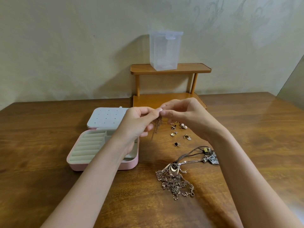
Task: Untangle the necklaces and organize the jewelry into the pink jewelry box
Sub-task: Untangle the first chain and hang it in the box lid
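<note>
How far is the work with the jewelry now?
Done: the pink jewelry box lies open, its visible slots bare. In hand: the left hand and right hand pinch a thin dangling chain. Left: the tangled pile of metal necklaces, the brown cord necklace and the small earrings on the wooden table.

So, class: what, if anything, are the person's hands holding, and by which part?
Both hands, left and right, pinch a thin chain at its top end between their fingertips; the rest dangles above the table.
</note>
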A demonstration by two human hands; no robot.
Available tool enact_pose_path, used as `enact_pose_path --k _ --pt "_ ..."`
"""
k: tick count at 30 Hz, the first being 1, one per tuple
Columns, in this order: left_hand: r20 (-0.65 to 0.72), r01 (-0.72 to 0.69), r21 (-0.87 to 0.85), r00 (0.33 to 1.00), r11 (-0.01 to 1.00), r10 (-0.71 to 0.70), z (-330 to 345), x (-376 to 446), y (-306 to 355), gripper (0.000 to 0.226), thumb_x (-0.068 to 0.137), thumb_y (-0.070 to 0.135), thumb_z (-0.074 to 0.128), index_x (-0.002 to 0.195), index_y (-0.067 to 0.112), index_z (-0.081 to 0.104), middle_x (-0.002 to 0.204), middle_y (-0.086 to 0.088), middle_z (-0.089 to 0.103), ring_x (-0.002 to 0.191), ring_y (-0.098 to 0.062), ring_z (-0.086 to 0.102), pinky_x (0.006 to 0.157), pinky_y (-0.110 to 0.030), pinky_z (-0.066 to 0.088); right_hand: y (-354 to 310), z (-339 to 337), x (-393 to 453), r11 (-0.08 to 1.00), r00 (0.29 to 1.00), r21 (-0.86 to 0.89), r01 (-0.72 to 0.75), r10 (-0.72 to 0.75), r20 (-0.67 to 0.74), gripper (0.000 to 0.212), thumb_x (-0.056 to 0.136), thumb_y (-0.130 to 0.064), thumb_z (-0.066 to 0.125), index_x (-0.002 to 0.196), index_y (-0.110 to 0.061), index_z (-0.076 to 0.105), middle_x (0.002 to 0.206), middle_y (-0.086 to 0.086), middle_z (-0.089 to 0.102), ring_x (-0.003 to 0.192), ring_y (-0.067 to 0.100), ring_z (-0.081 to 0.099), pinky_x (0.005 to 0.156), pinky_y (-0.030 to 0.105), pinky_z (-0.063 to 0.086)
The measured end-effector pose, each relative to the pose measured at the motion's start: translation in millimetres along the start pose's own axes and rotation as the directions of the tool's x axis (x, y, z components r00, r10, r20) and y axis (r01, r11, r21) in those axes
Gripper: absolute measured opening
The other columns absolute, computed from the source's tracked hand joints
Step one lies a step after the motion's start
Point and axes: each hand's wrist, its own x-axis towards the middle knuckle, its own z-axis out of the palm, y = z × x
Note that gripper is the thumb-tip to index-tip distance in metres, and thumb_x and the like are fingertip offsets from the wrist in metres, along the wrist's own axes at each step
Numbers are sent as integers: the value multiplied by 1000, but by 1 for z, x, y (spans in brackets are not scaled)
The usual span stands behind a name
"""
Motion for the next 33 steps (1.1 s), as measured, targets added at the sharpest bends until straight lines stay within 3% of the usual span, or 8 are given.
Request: enact_pose_path --k 4,9,14,17,20,24,28,33 --pt "26 69 -86 997 994 -67 1 1 -2 16 83 26 65 78 11 68 53 8 51 45 -3 41 35 -11 25 -1 0 1 1000 1000 12 -15 16 -16 14 67 -15 71 75 -3 70 84 1 66 73 5 62 64 17 50" --pt "37 83 49 996 995 -85 -9 0 4 26 66 34 70 81 12 70 51 8 56 44 -2 47 37 -11 31 -3 -1 0 995 999 -90 -31 32 19 11 80 -4 69 70 -6 67 83 0 65 71 6 59 66 19 49" --pt "293 101 -74 953 992 -75 -12 -6 12 15 75 24 65 82 11 65 66 2 57 45 -2 43 35 -9 28 -5 10 4 953 994 288 -98 80 74 19 76 -12 58 60 -13 67 80 0 58 72 8 54 60 19 45" --pt "224 54 55 972 997 -65 -10 -5 11 11 88 16 60 77 16 58 56 11 50 47 -2 37 37 -10 26 -2 15 5 965 994 243 -99 86 65 22 78 -10 56 58 -15 65 79 -1 55 79 14 50 67 24 43" --pt "124 22 136 991 990 -39 -11 -3 9 17 88 15 61 72 19 55 62 5 43 49 -4 34 38 -12 26 3 16 5 967 996 241 -84 88 -4 20 85 2 56 67 -6 60 79 -2 53 75 16 47 66 25 41" --pt "80 37 7 996 999 -37 -7 -3 9 20 89 13 59 70 19 56 58 7 42 47 -4 30 36 -12 23 4 19 7 962 997 266 -70 79 -23 10 83 -6 58 74 -4 60 80 -3 54 75 11 48 59 20 41" --pt "163 74 -143 985 987 -50 -9 -6 17 12 75 23 67 72 15 58 59 7 50 44 -3 31 35 -9 22 0 17 6 982 995 166 -93 87 40 18 94 -7 48 89 2 63 91 6 53 81 14 48 58 19 42" --pt "245 40 -120 969 992 -9 -14 -12 24 10 74 21 65 74 14 59 52 11 48 42 -3 35 35 -9 24 -7 17 7 957 998 284 -60 63 -1 13 75 -15 55 69 -7 63 92 1 50 74 10 48 56 19 42"
